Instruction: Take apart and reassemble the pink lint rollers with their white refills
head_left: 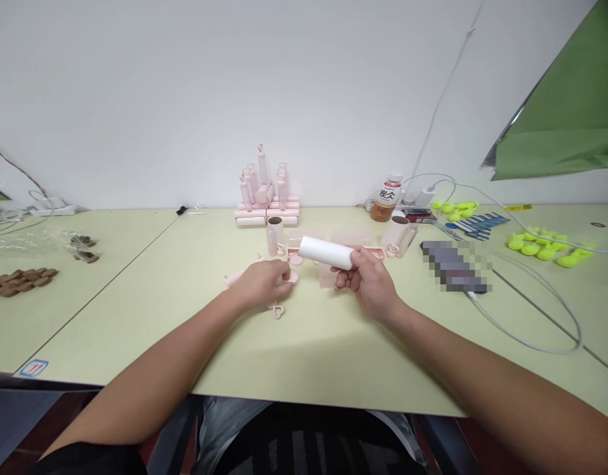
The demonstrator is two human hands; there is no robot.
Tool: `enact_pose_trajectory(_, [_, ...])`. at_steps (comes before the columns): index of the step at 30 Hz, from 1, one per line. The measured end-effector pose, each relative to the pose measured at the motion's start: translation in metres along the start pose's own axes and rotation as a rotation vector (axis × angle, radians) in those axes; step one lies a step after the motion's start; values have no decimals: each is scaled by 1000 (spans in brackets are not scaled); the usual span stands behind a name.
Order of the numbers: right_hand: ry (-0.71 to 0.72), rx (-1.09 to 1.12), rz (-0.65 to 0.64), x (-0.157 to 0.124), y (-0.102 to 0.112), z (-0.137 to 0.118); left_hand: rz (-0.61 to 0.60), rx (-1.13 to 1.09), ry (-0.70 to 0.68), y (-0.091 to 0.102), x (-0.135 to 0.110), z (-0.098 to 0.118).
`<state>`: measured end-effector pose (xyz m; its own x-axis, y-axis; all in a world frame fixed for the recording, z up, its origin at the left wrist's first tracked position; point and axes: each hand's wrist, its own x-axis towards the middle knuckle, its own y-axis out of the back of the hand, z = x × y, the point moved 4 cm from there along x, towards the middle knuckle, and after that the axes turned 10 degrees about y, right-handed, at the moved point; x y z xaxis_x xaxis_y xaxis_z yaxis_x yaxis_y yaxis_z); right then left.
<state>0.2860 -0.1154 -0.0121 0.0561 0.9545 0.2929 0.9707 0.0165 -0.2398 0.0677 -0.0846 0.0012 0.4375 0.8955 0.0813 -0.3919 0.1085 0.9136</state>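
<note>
A: Right hand, quick, what's it doing?

B: The right hand [375, 280] is grasping a white roll [327, 253] by its right end, thumb pressing on the near side of the top.

A: Where's the roll sitting?

B: It's being held up over the counter [304, 356], in front of the person, lying nearly level, with its free end pointing left toward the other hand and tipping slightly up.

A: And the left?

B: The left hand [264, 282] is reaching low, fingers curling over a pale pink disc [294, 276]. I can't tell whether it's pinching the disc or just touching it. A pink heart-shaped ring [278, 312] is lying just below that hand.

A: Stuff behind the hands?

B: A pink tray-like piece [377, 253] is lying partly behind the roll. One upright cylinder [274, 236] with a dark round top is standing on its left, and a similar upright roll [397, 234] is standing on its right. Farther back, stacked pink cases [251, 221] are resting near the wall, with slim looped tubes standing on top.

A: Right side?

B: A labelled bottle [385, 198] is standing near the wall. A blurred dark device [452, 267] is lying nearer, with a cable running from it. Neon yellow pieces [546, 246] are lying beyond.

A: Far left?

B: Brown pieces [21, 282] are lying in a cluster.
</note>
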Motion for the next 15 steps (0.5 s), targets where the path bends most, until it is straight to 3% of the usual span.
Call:
enact_pose_trajectory(3, [2,-39,-23,-2,-2,1,-49,122,-15,-6,1,5])
enact_pose_trajectory(9, [9,-93,-51,-4,-4,3,-54,61,-65,-8,3,1])
enact_pose_trajectory(12, [1,-106,-55,-4,-4,3,-9,-36,-5,-3,3,-3])
enact_pose_trajectory(15, [-7,-152,-61,-4,-6,1,91,-277,104,6,2,-8])
